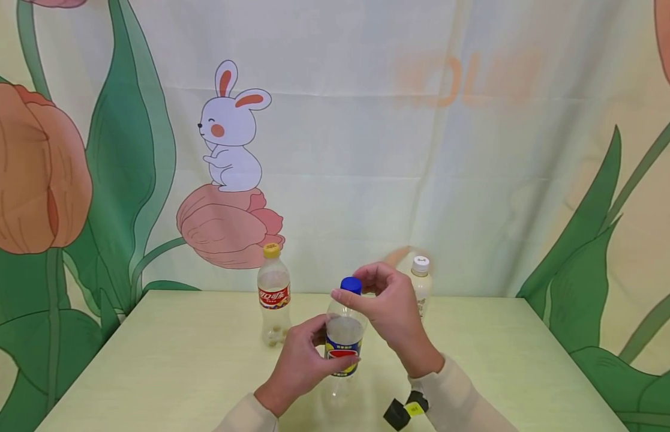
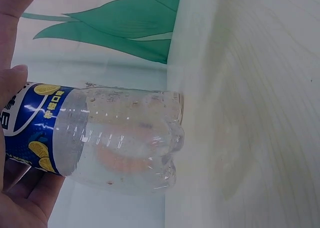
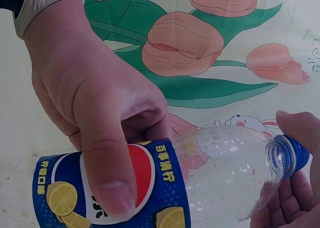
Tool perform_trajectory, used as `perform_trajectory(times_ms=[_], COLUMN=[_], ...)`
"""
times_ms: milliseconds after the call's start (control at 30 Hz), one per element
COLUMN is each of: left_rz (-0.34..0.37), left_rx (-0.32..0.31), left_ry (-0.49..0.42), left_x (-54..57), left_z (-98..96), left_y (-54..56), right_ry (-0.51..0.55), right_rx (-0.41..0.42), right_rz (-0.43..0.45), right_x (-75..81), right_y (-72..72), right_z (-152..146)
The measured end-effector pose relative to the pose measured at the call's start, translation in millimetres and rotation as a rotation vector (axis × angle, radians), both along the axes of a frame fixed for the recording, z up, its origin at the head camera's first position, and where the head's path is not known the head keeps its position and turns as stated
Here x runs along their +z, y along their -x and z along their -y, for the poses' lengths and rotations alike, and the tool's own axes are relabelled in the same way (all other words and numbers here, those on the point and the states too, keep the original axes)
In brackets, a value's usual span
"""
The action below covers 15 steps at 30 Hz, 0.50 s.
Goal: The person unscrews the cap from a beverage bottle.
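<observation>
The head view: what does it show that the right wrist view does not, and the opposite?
Only the head view: the white-capped bottle and the base of the held bottle.
Only the right wrist view: green printed lettering at its right edge.
Both: the left hand gripping the bottle's label, the right hand at its blue cap.

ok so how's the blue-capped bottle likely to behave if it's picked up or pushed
The blue-capped bottle is probably light for its size, since no liquid shows through it. Its clear, thin-looking plastic would likely flex when squeezed. Being tall and narrow, it may tip if pushed near the blue cap.
</observation>
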<state>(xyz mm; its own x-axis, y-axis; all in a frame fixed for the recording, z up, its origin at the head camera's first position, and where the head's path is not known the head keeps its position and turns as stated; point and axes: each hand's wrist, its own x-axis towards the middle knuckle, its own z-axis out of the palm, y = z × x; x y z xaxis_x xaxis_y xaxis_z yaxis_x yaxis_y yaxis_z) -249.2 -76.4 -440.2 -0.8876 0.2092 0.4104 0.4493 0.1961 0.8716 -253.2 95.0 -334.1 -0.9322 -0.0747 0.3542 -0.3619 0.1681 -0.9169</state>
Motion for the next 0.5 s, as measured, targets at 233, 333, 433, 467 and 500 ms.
perform_trajectory(times_ms=[233, 333, 433, 467, 500], left_rz=[0.005, 0.011, 0.013, 0.013, 0.013], left_rx=[0.002, 0.003, 0.005, 0.006, 0.006], left_ry=[0.002, 0.005, 0.008, 0.010, 0.011], left_x=[0.7, 1.3, 1.6, 1.6, 1.6], left_z=[-0.2, -0.2, -0.2, -0.2, -0.2], left_y=[-0.8, -0.8, -0.6, -0.5, -0.3], right_ry=[-0.006, 0.001, 0.006, 0.009, 0.011], right_rx=[0.016, 0.036, 0.060, 0.071, 0.082], right_rz=[-0.014, -0.018, -0.024, -0.028, -0.030], right_x=[0.9, 1.8, 1.9, 1.9, 1.9], right_y=[0.2, -0.1, 0.4, 0.7, 1.1], right_z=[-2.7, -3.4, -4.3, -4.5, -4.9])
